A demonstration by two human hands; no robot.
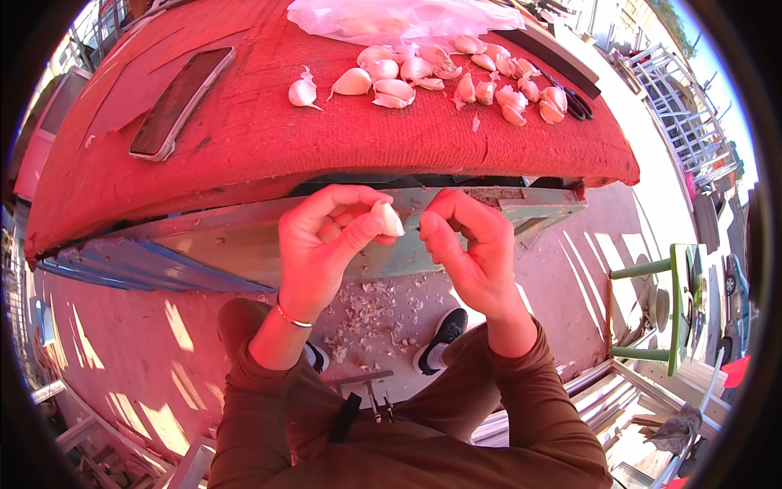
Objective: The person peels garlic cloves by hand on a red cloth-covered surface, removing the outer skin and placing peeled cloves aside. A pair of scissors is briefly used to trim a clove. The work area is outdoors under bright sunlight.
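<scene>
Garlic clove [388,218] sat at the centre of the frame, pinched between the thumb and fingers of my left hand [326,244], which was clamped around it. My right hand [468,248] was just beside it, fingertips curled together close to the clove's right end; I could not tell whether they actually touched it. Both hands were held in front of the edge of the table [244,147], which filled the upper part of the frame under a red cloth. More cloves [440,77] lay scattered at the upper centre of that cloth, below a clear plastic bag [399,18]. A phone [181,99] lay flat at the upper left, well apart from the cloves. Below my hands, at lower centre, bits of peel [375,314] littered the ground between my shoes [444,336].
</scene>
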